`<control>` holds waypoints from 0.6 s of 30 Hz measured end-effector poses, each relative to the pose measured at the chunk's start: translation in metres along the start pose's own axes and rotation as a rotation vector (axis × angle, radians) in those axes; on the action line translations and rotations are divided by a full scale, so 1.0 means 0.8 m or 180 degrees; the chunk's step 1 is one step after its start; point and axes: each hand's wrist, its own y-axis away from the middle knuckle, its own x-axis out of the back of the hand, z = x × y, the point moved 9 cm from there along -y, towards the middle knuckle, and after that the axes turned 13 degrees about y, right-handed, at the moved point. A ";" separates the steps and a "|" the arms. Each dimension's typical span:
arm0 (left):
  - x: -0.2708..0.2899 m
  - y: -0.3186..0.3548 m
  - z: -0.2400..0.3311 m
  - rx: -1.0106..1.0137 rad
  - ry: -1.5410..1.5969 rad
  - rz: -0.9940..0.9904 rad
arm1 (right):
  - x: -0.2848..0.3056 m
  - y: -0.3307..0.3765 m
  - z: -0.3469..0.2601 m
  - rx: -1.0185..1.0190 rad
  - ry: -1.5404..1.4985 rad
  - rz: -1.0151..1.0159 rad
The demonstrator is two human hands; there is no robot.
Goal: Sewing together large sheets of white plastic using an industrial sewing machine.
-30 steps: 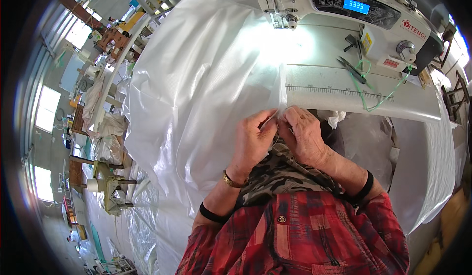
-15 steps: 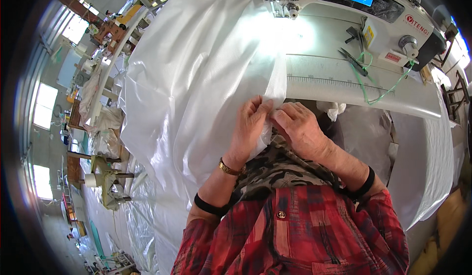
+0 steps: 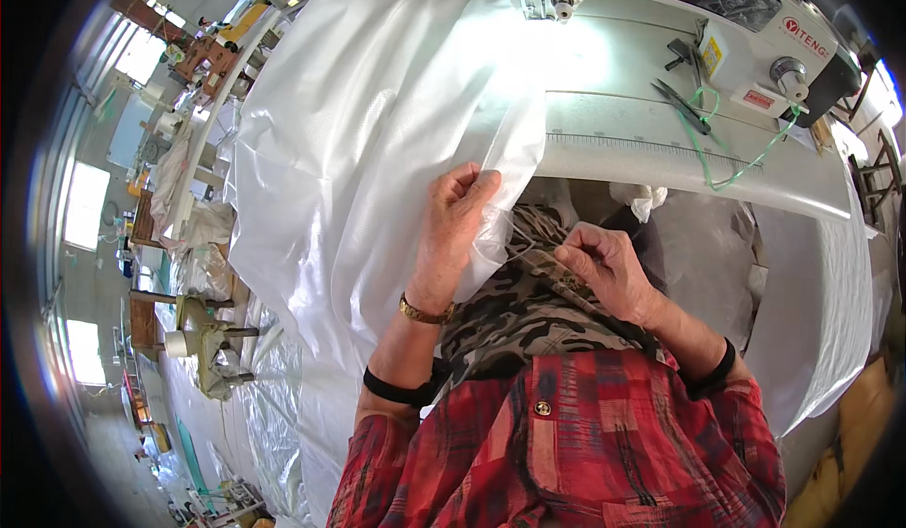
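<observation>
A large sheet of glossy white woven plastic (image 3: 349, 141) drapes from the sewing machine's bed down over my left side and lap. My left hand (image 3: 453, 221) is closed on the sheet near its right edge, thumb on top. Over my camouflage trousers, my right hand (image 3: 609, 268) is pinched, apart from the sheet. Thin whitish strands (image 3: 525, 242) stretch between the sheet's edge and those fingertips; they look like loose threads. Up ahead, the white sewing machine (image 3: 651, 9) has its lamp lit, and the sheet's far part lies by the needle area.
Black snips (image 3: 681, 106) rest on the machine bed beside a green cord (image 3: 708, 174) that hangs from the machine. A ruler scale (image 3: 651, 148) runs along the bed's front. More white sheeting (image 3: 812, 311) hangs at the right. A cluttered workbench (image 3: 212, 103) stands at the far left.
My hands were together at the sheet's edge. The right has moved away, right and toward me, drawing out thin strands; the left has shifted slightly left with the sheet.
</observation>
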 end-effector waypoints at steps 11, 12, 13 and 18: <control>0.020 0.000 -0.006 -0.0156 -0.0041 0.0207 | 0.198 -0.045 0.002 0.0328 0.4753 0.2341; 0.024 -0.003 -0.008 -0.0168 -0.0042 0.0218 | 0.210 -0.048 0.006 0.0346 0.4748 0.2345; 0.023 -0.008 -0.013 -0.0100 -0.0113 0.0040 | 0.216 -0.060 0.021 0.0176 0.4791 0.2014; 0.020 -0.001 -0.008 0.0056 0.0003 0.0117 | 0.210 -0.086 0.028 0.0143 0.5102 0.1146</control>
